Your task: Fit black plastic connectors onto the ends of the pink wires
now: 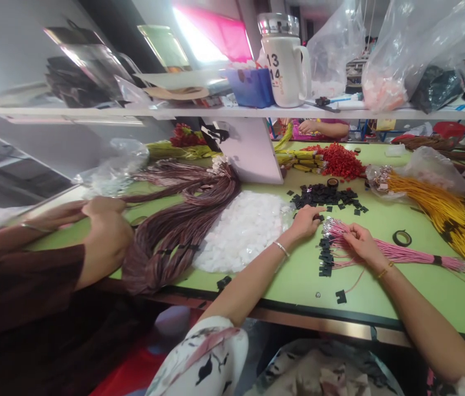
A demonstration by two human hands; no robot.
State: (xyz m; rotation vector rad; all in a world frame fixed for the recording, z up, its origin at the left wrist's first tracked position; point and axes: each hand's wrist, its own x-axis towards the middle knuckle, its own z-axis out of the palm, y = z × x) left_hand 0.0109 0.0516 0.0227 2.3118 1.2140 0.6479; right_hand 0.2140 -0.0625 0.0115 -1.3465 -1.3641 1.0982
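My left hand (306, 222), a bracelet at its wrist, is closed with a small black plastic connector (319, 218) at its fingertips. Just to its right, my right hand (361, 242) pinches pink wire at the metal-tipped end of a bundle of pink wires (405, 253). Which single wire lies between the fingers is hidden. Beneath the wire tips, several black connectors (325, 258) lie in a row, some with pink wires running to them. One more connector (341, 297) rests nearer the table edge on a loose pink wire. A pile of loose black connectors (325, 196) lies beyond my left hand.
A co-worker's hands (106, 220) work at left beside brown wire bundles (175, 242). A bag of white parts (243, 234) lies left of my forearm. Yellow wires (455, 212) and a tape roll (402, 237) are at right. Overhead, a shelf (216, 113) carries a mug (284, 66).
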